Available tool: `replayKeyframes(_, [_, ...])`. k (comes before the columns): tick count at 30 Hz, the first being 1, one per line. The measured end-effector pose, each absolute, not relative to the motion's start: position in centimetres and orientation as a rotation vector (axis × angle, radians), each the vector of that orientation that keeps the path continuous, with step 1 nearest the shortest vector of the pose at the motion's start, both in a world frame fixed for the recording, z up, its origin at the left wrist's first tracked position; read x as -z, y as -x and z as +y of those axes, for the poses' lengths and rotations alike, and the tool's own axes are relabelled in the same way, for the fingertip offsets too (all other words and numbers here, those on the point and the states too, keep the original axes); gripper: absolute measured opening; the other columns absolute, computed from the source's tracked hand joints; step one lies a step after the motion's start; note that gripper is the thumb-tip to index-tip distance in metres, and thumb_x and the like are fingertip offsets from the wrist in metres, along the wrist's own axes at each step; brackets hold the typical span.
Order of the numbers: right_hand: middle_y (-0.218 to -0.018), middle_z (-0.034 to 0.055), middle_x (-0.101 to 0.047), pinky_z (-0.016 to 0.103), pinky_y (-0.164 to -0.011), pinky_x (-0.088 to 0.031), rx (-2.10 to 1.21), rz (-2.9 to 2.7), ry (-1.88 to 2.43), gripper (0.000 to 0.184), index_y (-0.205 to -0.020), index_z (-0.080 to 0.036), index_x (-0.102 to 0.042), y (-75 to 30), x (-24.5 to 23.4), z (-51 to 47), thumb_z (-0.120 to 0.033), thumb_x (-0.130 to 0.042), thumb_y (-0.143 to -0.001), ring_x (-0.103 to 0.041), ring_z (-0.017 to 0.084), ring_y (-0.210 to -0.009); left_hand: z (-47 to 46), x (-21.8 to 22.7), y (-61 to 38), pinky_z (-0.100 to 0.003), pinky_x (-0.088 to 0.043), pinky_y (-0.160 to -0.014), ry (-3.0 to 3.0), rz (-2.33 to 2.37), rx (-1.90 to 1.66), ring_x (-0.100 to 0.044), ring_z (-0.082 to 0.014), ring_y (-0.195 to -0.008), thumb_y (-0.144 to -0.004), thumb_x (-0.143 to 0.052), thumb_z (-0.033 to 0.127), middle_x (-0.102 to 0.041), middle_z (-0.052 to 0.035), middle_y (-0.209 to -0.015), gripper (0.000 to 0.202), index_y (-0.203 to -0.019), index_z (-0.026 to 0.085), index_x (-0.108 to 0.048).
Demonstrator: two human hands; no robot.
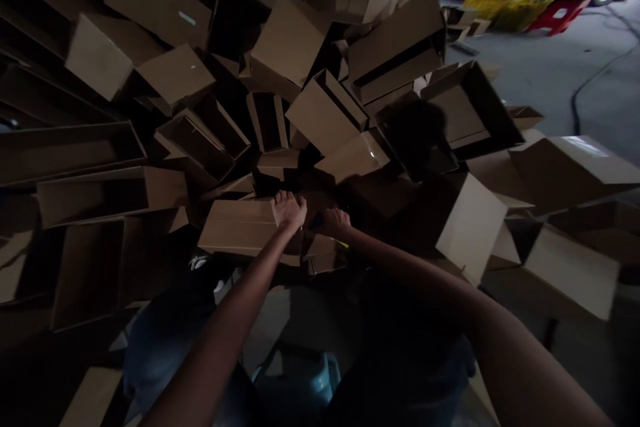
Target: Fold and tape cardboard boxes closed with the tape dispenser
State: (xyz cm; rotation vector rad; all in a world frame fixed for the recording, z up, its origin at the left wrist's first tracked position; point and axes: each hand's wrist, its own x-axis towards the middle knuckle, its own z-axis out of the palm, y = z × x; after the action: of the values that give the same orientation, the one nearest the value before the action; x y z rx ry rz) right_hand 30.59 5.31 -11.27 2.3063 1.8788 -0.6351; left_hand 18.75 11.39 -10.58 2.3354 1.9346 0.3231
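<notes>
A flat-lying cardboard box (240,227) rests in front of me at the foot of a big heap of boxes. My left hand (289,209) grips its right end, fingers curled over the edge. My right hand (334,221) is closed in a fist just to the right, around a dark object with a yellow tip that I cannot make out, held against the box's end. Both arms reach forward from the bottom of the view.
Several open brown cardboard boxes (320,113) are heaped all around, left to right. A blue stool (295,380) sits under me. Bare concrete floor (550,73) with a black cable lies at the upper right, near yellow and red plastic crates (520,8) and a car.
</notes>
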Motion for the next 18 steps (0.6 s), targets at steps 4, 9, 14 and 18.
replayKeyframes(4, [-0.138,0.024,-0.053,0.037,-0.087,-0.05,0.613,1.939,-2.415,0.067,-0.159,-0.014,-0.021,-33.1,12.7,4.8,-0.028,-0.045,-0.098,-0.065,0.031,-0.111,11.0,10.6,-18.7,-0.045,-0.036,-0.104,-2.343,1.928,-0.339,-0.052,-0.0326,-0.122,-0.098,-0.037,0.036,-0.064,-0.0212,-0.124,0.045,-0.113,0.006,-0.068])
replayKeyframes(9, [-0.128,0.0196,-0.06,0.028,-0.085,-0.049,0.809,2.151,-2.134,0.073,-0.155,-0.012,-0.033,-32.8,15.9,4.7,-0.003,-0.051,-0.085,-0.066,0.024,-0.105,10.4,10.6,-18.6,-0.044,-0.036,-0.103,-2.342,1.93,-0.356,-0.052,-0.0317,-0.124,-0.1,-0.033,0.034,-0.064,-0.0211,-0.125,0.046,-0.112,0.006,-0.068])
replayKeyframes(14, [-0.116,0.018,-0.068,0.031,-0.084,-0.051,0.818,2.295,-1.986,0.048,-0.126,-0.011,-0.067,-32.7,15.1,6.4,-0.002,-0.053,-0.08,-0.067,0.025,-0.102,10.5,10.7,-18.5,-0.044,-0.037,-0.102,-2.339,1.933,-0.362,-0.052,-0.0314,-0.124,-0.1,-0.033,0.031,-0.065,-0.0202,-0.124,0.044,-0.111,0.007,-0.068])
replayKeyframes(18, [-0.111,0.012,-0.072,0.03,-0.08,-0.052,0.763,2.396,-1.957,0.042,-0.117,-0.017,-0.071,-33.5,13.3,6.6,-0.005,-0.05,-0.083,-0.07,0.022,-0.095,10.6,10.6,-18.4,-0.043,-0.037,-0.102,-2.343,1.931,-0.348,-0.054,-0.0312,-0.122,-0.1,-0.033,0.031,-0.066,-0.0208,-0.122,0.046,-0.112,0.005,-0.068])
